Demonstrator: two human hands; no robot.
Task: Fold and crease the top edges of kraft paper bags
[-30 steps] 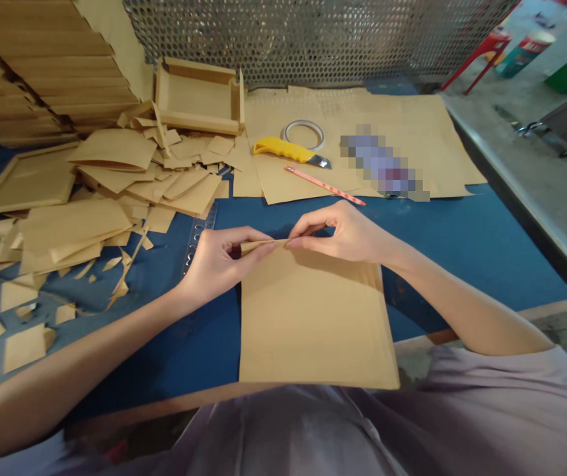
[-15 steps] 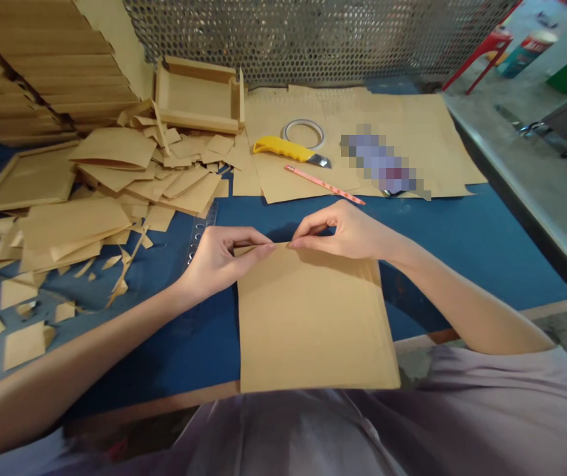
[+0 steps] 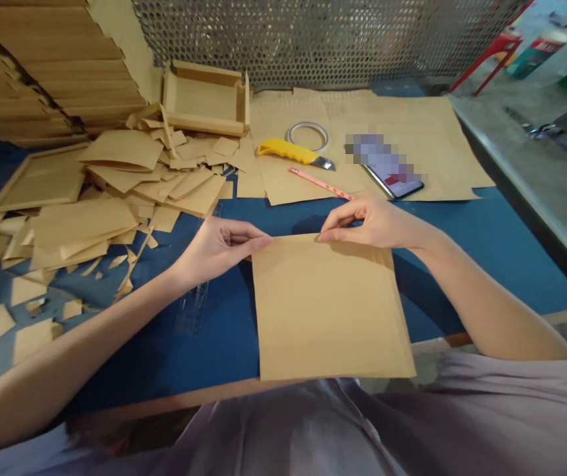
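A brown paper sheet (image 3: 330, 311), seemingly layered at its right side, lies over the front edge of the blue table. My left hand (image 3: 221, 251) pinches its far left corner between thumb and fingers. Farther right along the same far edge, my right hand (image 3: 367, 223) grips the paper with thumb and curled fingers. Beside my left forearm lies a clear ruler (image 3: 193, 307). Beyond the hands are a pink pencil (image 3: 319, 183), a yellow cutter (image 3: 288, 151) with its blade end to the right, and a roll of tape (image 3: 308, 135).
A phone (image 3: 387, 168) rests on large brown sheets (image 3: 442, 145) at the back. Paper scraps (image 3: 85, 225) cover the left side, with an open cardboard tray (image 3: 207, 99) behind them. Stacked cardboard (image 3: 50, 59) stands at the back left, beside a perforated metal panel (image 3: 283, 39).
My hands have moved apart along the paper's far edge, the left now at its corner. The paper appears farther right, and more of the ruler shows. The whole view has shifted slightly.
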